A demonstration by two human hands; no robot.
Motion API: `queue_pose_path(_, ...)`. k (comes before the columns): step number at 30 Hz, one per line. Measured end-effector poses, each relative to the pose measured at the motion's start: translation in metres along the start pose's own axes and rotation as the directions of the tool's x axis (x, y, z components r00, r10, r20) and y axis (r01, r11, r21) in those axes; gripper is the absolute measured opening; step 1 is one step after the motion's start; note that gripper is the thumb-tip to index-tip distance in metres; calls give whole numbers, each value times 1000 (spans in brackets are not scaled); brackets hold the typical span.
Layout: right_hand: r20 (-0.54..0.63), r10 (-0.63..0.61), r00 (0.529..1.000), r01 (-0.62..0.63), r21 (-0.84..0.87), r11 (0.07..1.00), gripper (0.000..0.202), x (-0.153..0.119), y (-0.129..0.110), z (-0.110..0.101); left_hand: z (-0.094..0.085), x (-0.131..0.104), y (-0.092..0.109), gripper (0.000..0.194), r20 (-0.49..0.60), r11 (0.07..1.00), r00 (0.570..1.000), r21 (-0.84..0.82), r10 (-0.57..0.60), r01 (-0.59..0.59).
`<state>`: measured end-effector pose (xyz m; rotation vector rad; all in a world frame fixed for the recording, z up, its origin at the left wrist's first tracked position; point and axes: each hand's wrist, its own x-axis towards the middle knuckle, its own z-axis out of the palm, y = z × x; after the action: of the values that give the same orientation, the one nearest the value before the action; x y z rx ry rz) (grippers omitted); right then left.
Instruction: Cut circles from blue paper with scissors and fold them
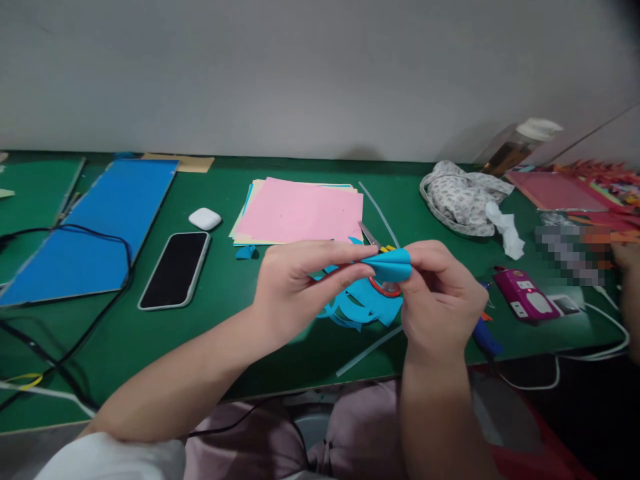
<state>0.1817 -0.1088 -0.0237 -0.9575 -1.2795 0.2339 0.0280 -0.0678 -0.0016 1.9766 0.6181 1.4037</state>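
Between both hands, above the green table, is a folded piece of blue paper (390, 266). My left hand (300, 283) pinches its left end between thumb and fingers. At its right edge my right hand (437, 293) grips it with thumb and bent fingers. Below the hands lie curved blue paper scraps (357, 303). Scissors (369, 235) with orange-red and yellow handles rest on the scraps, partly hidden behind the folded paper. A stack of coloured paper with a pink sheet (305, 210) on top lies just beyond my left hand.
Left of the stack are a phone (175, 270), a white earbud case (205, 219), a blue board (100, 230) and black cables. To the right stand a patterned cloth (460, 200), a bottle (520, 147) and a magenta device (525, 293). Another person's hand shows at the right edge.
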Motion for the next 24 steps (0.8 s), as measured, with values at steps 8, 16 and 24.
queue_pose_path(8,0,-11,1000,11,1,1000,12,0,-3,0,-3,1,3,18,6,999,1000,31,22,-22)
queue_pose_path(16,21,-6,1000,6,-20,1000,10,-1,-2,-2,-2,1,3,19,-6,995,995,22,100,-100)
queue_pose_path(24,-43,-51,998,50,-13,999,8,-1,2,2,-1,-2,3,20,-53,999,998,15,41,-40)
